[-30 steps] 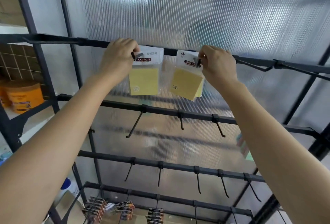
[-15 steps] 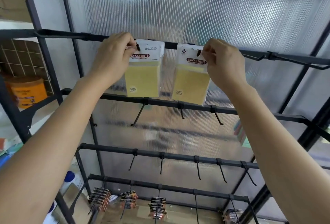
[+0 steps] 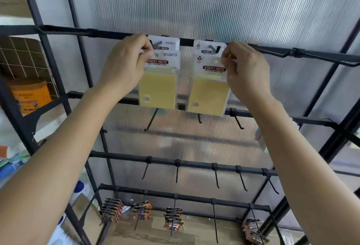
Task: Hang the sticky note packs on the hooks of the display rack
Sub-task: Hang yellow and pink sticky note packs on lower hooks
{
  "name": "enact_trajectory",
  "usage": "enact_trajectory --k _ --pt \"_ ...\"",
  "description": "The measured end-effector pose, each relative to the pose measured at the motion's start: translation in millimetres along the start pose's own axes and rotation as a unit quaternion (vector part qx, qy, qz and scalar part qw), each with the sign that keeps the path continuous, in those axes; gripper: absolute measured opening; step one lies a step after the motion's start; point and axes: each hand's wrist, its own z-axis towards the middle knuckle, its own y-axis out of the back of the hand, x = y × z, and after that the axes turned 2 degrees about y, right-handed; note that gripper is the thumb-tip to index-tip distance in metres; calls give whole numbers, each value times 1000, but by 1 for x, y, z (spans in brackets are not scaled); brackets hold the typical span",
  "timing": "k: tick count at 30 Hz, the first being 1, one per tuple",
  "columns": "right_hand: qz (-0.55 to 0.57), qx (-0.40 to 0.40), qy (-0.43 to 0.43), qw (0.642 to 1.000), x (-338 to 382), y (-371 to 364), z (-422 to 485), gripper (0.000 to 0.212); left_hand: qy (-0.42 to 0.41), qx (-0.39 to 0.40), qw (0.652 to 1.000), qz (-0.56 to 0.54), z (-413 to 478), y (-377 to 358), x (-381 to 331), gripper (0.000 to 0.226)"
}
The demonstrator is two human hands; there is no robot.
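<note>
Two packs are in hand, one per side. Your left hand [image 3: 124, 63] pinches the left pack [image 3: 158, 88] by the top left corner of its header card, and your right hand [image 3: 245, 69] pinches the right pack [image 3: 207, 94] by its top right corner, fingers curled on both. Both packs hang just under the top bar [image 3: 66, 31], each in front of a hung pack [image 3: 169, 42] already on its hook [image 3: 217, 49]. Hang holes appear to sit just below the hook tips, so probably neither is threaded yet. Step: hanging. Next: raise each header slightly, line hole with tip, push back along the hook.
</note>
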Motion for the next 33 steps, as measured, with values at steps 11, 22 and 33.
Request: enact_trajectory --k 11,22,33 --pt "-24 37 -8 999 -33 5 -94 14 -22 94 992 -83 -64 -60 -25 6" --pt "-82 86 -78 990 -87 50 -181 12 -48 159 978 -127 -106 -134 -90 23" --pt "-89 130 -96 983 -179 141 -247 23 -51 200 974 -93 -137 -194 -220 22"
